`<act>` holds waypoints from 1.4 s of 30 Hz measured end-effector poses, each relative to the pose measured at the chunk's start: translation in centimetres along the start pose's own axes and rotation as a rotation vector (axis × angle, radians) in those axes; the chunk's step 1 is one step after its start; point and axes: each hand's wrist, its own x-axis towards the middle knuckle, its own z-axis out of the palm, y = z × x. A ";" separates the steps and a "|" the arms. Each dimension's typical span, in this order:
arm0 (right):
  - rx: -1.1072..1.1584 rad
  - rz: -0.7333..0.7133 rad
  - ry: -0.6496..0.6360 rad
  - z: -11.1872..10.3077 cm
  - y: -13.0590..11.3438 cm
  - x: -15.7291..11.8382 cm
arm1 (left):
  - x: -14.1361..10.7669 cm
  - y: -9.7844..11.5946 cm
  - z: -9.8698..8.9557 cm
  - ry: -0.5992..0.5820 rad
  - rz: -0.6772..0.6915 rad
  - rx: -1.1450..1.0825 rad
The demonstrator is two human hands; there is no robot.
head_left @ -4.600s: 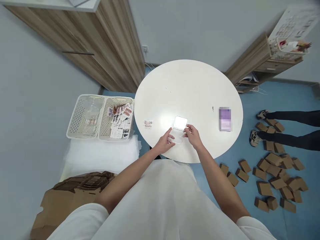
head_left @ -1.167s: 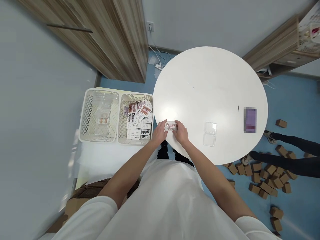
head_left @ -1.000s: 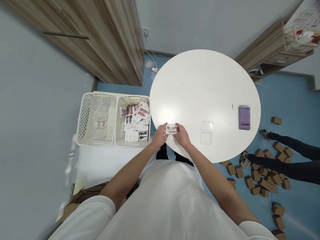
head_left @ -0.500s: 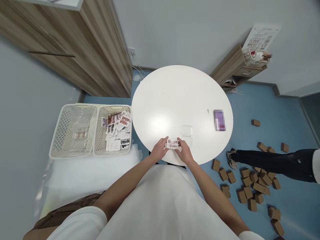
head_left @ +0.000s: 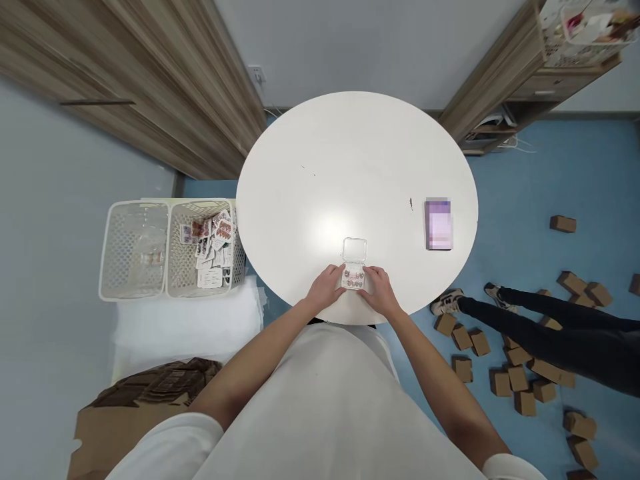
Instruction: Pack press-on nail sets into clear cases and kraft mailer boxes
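A card of press-on nails [head_left: 353, 275], with two rows of pinkish, glittery nails, sits at the near edge of the round white table [head_left: 350, 147]. My left hand [head_left: 325, 289] grips its left side, and my right hand [head_left: 381, 291] has closed on the right side. Just beyond the card stands the raised lid of a clear plastic case [head_left: 355, 250], hinged open away from me. The card lies over or in the lower half of that case; how deep it sits I cannot tell.
Left of the table, one white basket [head_left: 233, 257] holds several nail cards, another [head_left: 106, 253] clear plastic cases. A purple, blurred-out box [head_left: 439, 225] lies on the table's right. Small cardboard boxes [head_left: 517, 378] and a person's legs [head_left: 530, 320] are on the right.
Both hands have carried the nail card rightward onto the open clear case, which was beside it. My view has shifted. The other person's second foot now shows.
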 end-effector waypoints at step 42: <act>1.013 0.392 0.003 0.2 -6.9 1.0 | -4.9 -1.5 -3.4 0.117 -0.297 -1.185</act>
